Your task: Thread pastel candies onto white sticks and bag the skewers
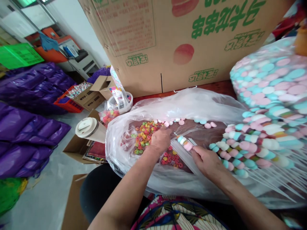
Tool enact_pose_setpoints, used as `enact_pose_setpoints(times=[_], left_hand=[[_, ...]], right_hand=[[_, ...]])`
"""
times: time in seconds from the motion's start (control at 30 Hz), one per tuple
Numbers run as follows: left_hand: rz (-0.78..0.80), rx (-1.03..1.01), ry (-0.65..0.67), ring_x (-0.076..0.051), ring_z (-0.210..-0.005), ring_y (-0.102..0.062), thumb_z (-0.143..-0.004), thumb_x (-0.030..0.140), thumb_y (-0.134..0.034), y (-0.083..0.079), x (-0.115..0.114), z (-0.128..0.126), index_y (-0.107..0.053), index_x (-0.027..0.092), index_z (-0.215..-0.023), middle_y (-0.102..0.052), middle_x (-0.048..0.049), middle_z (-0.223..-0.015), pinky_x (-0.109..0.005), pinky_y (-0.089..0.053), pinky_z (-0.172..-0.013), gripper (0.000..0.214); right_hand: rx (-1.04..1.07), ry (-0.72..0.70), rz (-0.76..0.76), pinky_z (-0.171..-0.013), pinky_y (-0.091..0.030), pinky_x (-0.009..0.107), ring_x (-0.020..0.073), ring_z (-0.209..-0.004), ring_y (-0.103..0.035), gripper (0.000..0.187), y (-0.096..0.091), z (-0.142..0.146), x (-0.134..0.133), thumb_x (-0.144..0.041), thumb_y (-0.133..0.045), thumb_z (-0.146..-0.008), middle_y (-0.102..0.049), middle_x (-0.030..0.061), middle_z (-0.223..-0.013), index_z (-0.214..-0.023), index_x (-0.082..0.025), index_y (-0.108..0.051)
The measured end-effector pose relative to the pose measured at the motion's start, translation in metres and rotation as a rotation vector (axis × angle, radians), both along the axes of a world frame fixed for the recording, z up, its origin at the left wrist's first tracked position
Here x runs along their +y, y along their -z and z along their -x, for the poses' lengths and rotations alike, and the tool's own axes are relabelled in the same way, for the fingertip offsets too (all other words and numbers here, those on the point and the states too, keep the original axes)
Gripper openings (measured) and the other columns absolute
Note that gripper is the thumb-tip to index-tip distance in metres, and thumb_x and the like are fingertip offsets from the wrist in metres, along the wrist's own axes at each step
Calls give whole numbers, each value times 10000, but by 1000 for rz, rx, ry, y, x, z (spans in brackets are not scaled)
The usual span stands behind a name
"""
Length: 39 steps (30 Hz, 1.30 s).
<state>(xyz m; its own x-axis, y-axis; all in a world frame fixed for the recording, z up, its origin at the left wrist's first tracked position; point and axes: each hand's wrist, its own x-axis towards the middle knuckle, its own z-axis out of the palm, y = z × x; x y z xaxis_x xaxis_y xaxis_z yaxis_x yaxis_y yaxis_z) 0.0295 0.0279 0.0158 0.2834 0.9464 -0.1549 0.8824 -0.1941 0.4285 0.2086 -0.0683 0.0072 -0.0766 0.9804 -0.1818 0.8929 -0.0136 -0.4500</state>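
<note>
Closest to you, red ring sweets (171, 158) lie loose and unthreaded within the plastic sheet (196, 99) spread over the tabletop (217, 87). Just beyond them, your right hand (207, 161) has its fingers wrapped round the candy skewer (184, 142), which you hold tilted over the middle of the sheet, its sweets showing in blue, white, orange and pink. Next to the pile it looks only part-loaded, though that is a judgement. Under it lies a bundle of what seem to be bare white sticks (182, 153), so more seem to be left to fill. Your left hand (161, 139) is down at the edge of the yellow, orange and green rings (144, 137); its fingertips are partly hidden, and you cannot tell from here whether they pinch anything. Plenty of these rings remain loose, while only a thin row of pastel discs (181, 122) lines the back of the work area. To your right, a thick stack of loaded skewers (254, 143) shows a good deal already done, their sticks pointing towards you. Behind that stack bulges a clear bag (268, 68) full of pastel pieces, and farther back stands a large cardboard box (153, 73).
</note>
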Motion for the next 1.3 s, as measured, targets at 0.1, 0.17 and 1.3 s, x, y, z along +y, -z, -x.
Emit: enact_pose_setpoints(times=[0.1,0.17,1.3], left_hand=[[-3,-216,-152,-174,-763,-636,-779,182,-551,6,-11,7,-679,166,-812,-684,-42,-783,-266,-481,-722,133],[6,-385,-269,-145,-690,-624,-754,170,-555,9,-20,15,-671,159,-795,-677,-12,-711,-241,-477,-675,123],[-56,69,-8,-252,-981,-612,-831,263,-523,-1,42,-3,-653,179,-1048,-670,-133,-1033,-347,-477,-828,266]], right_hand=[[-31,-50,27,-576,-302,287,198,-649,-602,312,-2,6,-3,-249,-328,-889,-661,80,-689,-812,-176,-622],[-35,-89,54,-575,-292,287,194,-658,-602,311,-6,14,-2,-228,-335,-892,-671,86,-705,-842,-170,-637],[11,-61,-192,-763,-403,279,198,-866,-609,217,12,3,112,-216,-480,-831,-689,120,-949,-930,-142,-659]])
